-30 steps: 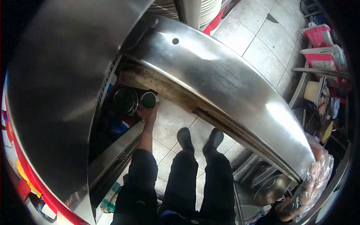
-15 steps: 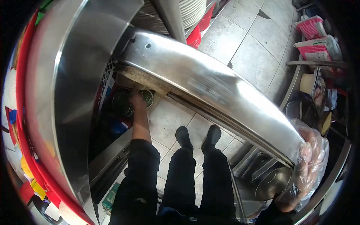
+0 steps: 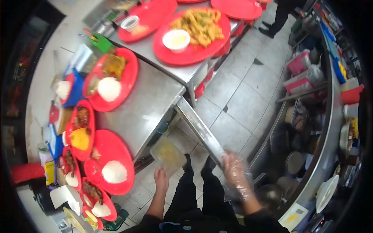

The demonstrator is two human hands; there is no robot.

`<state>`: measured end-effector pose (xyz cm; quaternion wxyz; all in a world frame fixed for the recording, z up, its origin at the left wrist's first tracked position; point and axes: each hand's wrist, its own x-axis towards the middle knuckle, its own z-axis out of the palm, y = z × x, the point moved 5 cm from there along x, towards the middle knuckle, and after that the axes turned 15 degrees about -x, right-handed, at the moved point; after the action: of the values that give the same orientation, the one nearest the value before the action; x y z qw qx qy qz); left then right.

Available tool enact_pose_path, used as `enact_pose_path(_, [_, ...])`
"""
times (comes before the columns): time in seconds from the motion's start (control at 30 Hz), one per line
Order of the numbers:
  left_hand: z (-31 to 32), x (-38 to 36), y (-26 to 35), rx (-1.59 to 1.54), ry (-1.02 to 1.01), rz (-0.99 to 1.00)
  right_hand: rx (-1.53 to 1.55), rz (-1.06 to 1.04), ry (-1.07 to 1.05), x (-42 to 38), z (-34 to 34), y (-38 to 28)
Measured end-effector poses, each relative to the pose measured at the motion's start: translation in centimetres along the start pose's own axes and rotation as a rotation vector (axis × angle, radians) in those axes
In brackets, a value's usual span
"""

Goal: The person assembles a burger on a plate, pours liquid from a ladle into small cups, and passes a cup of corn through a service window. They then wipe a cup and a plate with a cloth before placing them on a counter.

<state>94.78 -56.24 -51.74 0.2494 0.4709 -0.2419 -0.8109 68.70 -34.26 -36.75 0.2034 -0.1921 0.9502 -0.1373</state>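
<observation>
My left hand (image 3: 160, 179) grips the near corner of a clear plastic container (image 3: 168, 154) with yellowish contents, held low beside the steel counter (image 3: 149, 101). My right hand (image 3: 234, 171) wears a loose clear plastic glove and hangs next to the near end of a long steel door edge (image 3: 197, 129). Whether it touches the steel I cannot tell. Nothing shows in that hand. My dark trousers and shoes (image 3: 202, 167) are below, on the tiled floor.
Several red plates with rice and fried food (image 3: 112, 83) cover the counter, with a big plate of fried pieces and a dip bowl (image 3: 192, 29) farther back. Shelves with pots and tubs (image 3: 311, 128) curve along the right. Another person's legs (image 3: 278, 15) stand at the top.
The view has swung up from the low cabinet to the counter top. My left hand has left the round tins in the cabinet and now holds the clear container.
</observation>
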Motion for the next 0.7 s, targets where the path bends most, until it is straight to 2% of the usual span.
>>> enact_pose_path(0.03, [-0.3,-3.8,1.0,0.029,0.021,-0.055,0.093,-0.083,-0.053,-0.6,2.9,0.8])
enact_pose_path(0.07, [0.2,-7.7,2.5,0.061,0.044,-0.114,0.2,-0.09,-0.241,-1.9,5.9,1.1])
enact_pose_path(0.1, [2.3,-11.9,4.9,0.126,0.003,-0.127,-0.082,-0.245,0.129,-4.2,-1.6,-4.4])
enact_pose_path(0.13, [4.8,-16.3,7.7,0.169,-0.045,-0.101,0.091,-0.442,-0.009,-6.0,-4.1,-8.1])
enact_pose_path(0.17, [6.3,-18.2,9.4,0.148,-0.049,-0.067,0.008,-0.517,-0.139,-7.4,-4.3,-9.3])
enact_pose_path(0.23, [9.4,-20.9,12.2,0.176,-0.197,0.079,0.587,-0.594,-0.6,-9.3,-6.1,-13.0])
enact_pose_path(0.27, [8.6,-20.9,12.6,0.324,-0.308,0.12,0.57,-0.626,-0.6,-9.9,-7.7,-14.2])
enact_pose_path(0.3, [10.6,-21.8,13.9,0.306,-0.304,0.152,0.65,-0.671,-0.556,-10.3,-9.6,-15.5])
enact_pose_path(0.37, [15.4,-22.9,17.2,-0.397,-0.414,0.217,0.71,-0.742,-0.522,-10.7,-13.2,-17.8])
enact_pose_path(0.43, [16.3,-21.6,16.5,-0.513,-0.782,0.025,0.551,-0.786,-0.571,-11.0,-15.6,-19.7])
enact_pose_path(0.47, [15.6,-18.6,15.0,-0.681,-0.741,-0.009,0.532,-0.802,-0.572,-11.2,-15.6,-20.2])
enact_pose_path(0.5, [15.8,-16.5,13.9,-0.845,-0.699,-0.049,0.333,-0.943,-0.016,-10.9,-16.9,-20.7])
enact_pose_path(0.53, [18.5,-17.6,14.6,-0.891,-0.8,-0.083,0.122,-1.027,0.541,-12.1,-18.3,-20.9])
enact_pose_path(0.57, [20.9,-18.6,15.7,-0.934,-0.901,-0.122,0.115,-1.03,0.542,-12.5,-18.8,-21.2])
enact_pose_path(0.6, [21.3,-18.3,16.0,-0.939,-0.907,-0.124,0.092,-1.237,0.485,-13.5,-19.2,-22.2])
enact_pose_path(0.67, [21.5,-16.1,15.8,-0.646,-0.786,0.144,0.029,-1.62,0.371,-15.5,-19.8,-22.8])
enact_pose_path(0.7, [21.7,-15.0,15.1,-0.641,-0.823,0.113,-0.387,-1.49,0.66,-16.9,-18.6,-22.9])
